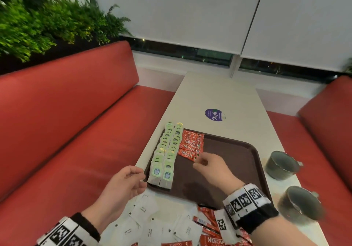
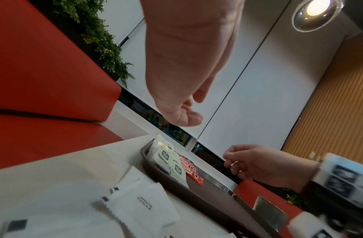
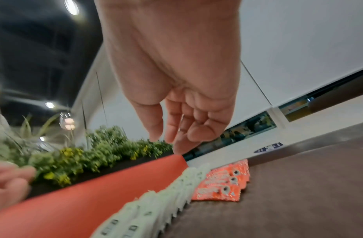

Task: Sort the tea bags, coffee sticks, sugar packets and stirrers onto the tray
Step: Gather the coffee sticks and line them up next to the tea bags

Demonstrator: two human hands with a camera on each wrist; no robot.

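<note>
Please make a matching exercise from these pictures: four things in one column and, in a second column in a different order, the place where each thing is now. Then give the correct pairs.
Things
1. tea bags
2. sugar packets
3. coffee sticks on the tray
4. cups

Places
A. loose on the table, on the near side of the tray
B. in two rows along the tray's left edge
C. on the table, right of the tray
D. in an overlapping row just right of the tea bags

Pairs: 1-B, 2-A, 3-D, 4-C
</note>
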